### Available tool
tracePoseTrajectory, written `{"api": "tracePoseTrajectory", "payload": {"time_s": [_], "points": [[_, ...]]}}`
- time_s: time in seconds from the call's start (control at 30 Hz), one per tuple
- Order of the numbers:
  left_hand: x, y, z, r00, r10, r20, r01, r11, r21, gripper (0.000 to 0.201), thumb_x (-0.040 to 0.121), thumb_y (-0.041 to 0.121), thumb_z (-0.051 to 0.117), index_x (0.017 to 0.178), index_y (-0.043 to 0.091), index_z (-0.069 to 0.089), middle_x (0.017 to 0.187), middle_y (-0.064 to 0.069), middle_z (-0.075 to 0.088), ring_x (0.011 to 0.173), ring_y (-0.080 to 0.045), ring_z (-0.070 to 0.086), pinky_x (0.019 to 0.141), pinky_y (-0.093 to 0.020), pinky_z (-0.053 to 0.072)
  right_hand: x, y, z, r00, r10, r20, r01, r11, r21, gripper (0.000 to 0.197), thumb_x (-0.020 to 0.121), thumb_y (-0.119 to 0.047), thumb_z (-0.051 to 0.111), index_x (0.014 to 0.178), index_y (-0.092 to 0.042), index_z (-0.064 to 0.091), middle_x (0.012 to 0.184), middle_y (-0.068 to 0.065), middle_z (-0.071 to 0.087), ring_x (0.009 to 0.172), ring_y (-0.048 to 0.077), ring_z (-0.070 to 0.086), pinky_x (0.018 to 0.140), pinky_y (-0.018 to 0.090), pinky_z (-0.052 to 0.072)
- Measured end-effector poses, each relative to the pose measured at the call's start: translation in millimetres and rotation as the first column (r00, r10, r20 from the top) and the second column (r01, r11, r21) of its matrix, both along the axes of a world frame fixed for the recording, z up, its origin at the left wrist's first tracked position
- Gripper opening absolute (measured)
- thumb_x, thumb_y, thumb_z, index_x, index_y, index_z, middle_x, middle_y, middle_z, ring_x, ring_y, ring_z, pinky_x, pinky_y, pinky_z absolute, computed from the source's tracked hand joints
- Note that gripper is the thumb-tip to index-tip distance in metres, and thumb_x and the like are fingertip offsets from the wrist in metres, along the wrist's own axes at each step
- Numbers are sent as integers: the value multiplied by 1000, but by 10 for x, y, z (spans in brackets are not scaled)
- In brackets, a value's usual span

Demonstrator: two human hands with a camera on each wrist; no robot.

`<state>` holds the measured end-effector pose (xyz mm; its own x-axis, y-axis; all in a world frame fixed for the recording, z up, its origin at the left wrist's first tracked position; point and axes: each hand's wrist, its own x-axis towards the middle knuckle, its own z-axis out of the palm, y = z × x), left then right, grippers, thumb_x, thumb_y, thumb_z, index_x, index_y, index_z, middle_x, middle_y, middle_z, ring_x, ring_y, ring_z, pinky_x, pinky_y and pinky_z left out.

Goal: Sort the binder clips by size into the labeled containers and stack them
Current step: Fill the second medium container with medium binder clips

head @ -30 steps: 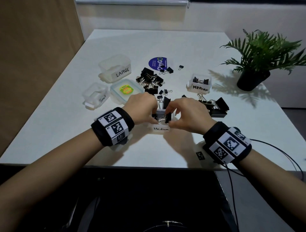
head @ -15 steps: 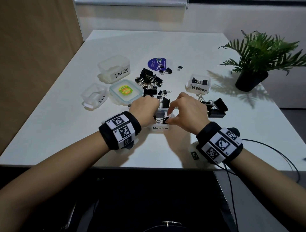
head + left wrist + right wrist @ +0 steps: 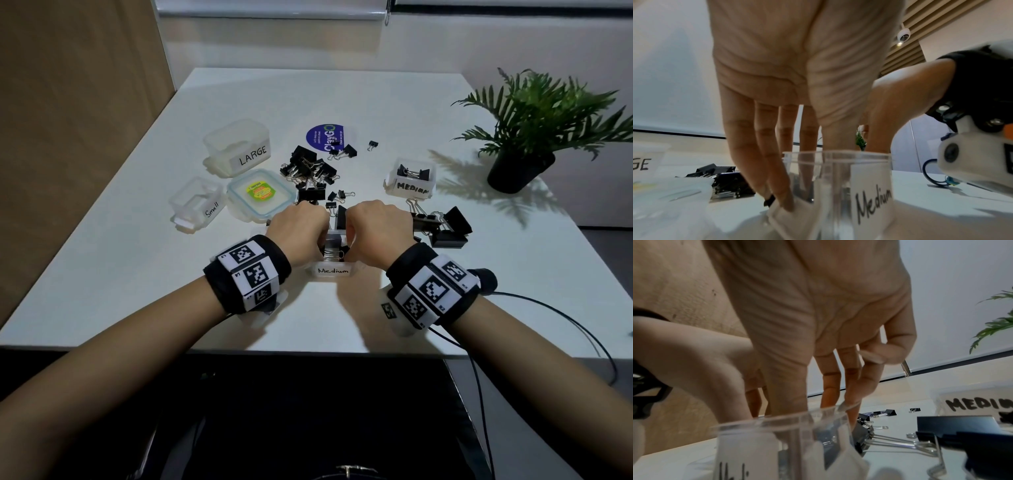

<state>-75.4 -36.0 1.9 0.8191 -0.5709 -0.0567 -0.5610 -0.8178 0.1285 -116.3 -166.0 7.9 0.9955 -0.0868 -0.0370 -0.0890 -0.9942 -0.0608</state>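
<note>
A small clear container labelled Medium (image 3: 331, 271) stands near the table's front edge with black binder clips (image 3: 334, 254) inside. My left hand (image 3: 297, 230) is at its left side and my right hand (image 3: 376, 226) at its right side. In the left wrist view the left hand (image 3: 777, 84) points its fingers down the container's (image 3: 838, 160) outer left wall, the little fingertip on a side flap, the thumb behind the rim. In the right wrist view the right hand (image 3: 818, 324) has its thumb down inside the container (image 3: 777, 421), fingers down the far wall, little finger curled.
Containers marked LARGE (image 3: 239, 150) and Small (image 3: 198, 202) and a stickered lid (image 3: 261, 197) stand at the left. A pile of loose clips (image 3: 308, 168) lies behind my hands. Big clips (image 3: 445, 226) and a second MEDIUM container (image 3: 411, 181) sit right, a potted plant (image 3: 524, 137) beyond.
Both hands have dropped from fingering the clips at the container's top to clasping its two sides. The view has come slightly closer.
</note>
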Motion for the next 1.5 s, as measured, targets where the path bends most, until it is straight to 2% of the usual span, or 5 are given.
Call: {"api": "tracePoseTrajectory", "payload": {"time_s": [0.57,0.83,1.0,1.27,1.5], "points": [[245,304,338,999,-39,20,41,988,-149,16,79,42,73,87,28,75,96,13,67,83,-11,54,69,-29,41,79,-309,319,998,27,52,-37,980,194,37,64,-53,81,79,-23,67,85,-7,65,84,15,58,53,24,32],[767,304,494,996,58,-61,-67,984,-165,4,81,27,73,84,25,75,85,8,73,69,-8,65,70,-29,50,568,-490,429,998,45,-32,-39,984,173,23,73,-45,76,85,-27,70,94,-8,67,94,15,60,68,27,39],[1188,171,463,995,82,-56,-88,990,-112,7,82,19,70,86,23,75,83,7,67,82,-16,66,66,-25,43,1012,-527,379,997,42,-70,-35,994,100,5,81,-29,70,86,-31,71,99,-6,69,97,18,62,70,27,43],[1739,-41,340,989,104,-101,-117,985,-127,15,80,9,70,93,14,74,96,-9,72,91,-25,67,78,-32,54,1614,-686,205,979,130,-159,-121,991,63,40,90,-2,51,125,-18,62,132,8,55,120,25,53,101,37,45],[1802,-234,185,984,90,-154,-88,996,20,45,69,19,84,110,17,68,104,-5,66,94,-24,64,69,-27,46,1780,-451,35,943,282,-176,-281,959,28,50,88,2,52,135,-16,52,134,11,51,118,27,54,94,37,46]]}}
